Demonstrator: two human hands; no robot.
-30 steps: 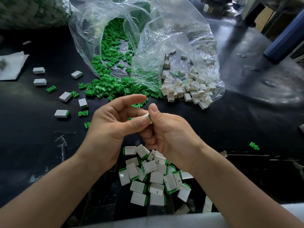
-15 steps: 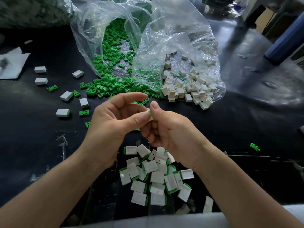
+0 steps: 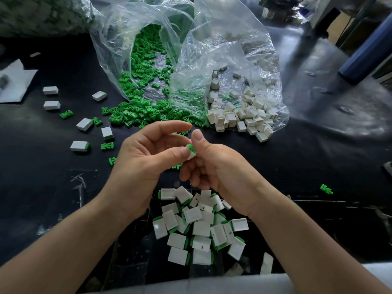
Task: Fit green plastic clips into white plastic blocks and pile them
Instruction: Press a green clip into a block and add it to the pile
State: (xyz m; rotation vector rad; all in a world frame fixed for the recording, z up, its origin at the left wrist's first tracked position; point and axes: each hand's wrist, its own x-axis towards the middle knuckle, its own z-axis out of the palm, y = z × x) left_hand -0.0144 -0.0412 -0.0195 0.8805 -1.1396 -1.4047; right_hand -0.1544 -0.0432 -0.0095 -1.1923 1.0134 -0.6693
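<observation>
One white block (image 3: 192, 155) held over the bench (image 3: 42, 187).
My left grip (image 3: 144, 158) and right grip (image 3: 218, 168) pinch it together, green clip (image 3: 190, 147) poking from its far end.

The pile of fitted blocks (image 3: 199, 228) lies at the table's (image 3: 42, 187) near edge. Just behind it, the left hand (image 3: 144, 158) and right hand (image 3: 216, 166) pinch a clipped block (image 3: 191, 152) between them. Farther back, the clip bag (image 3: 118, 49) lies left of the block bag (image 3: 233, 49), touching it, with spilled clips (image 3: 135, 113) before its mouth. Stray blocks (image 3: 84, 124) lie to the left.
</observation>
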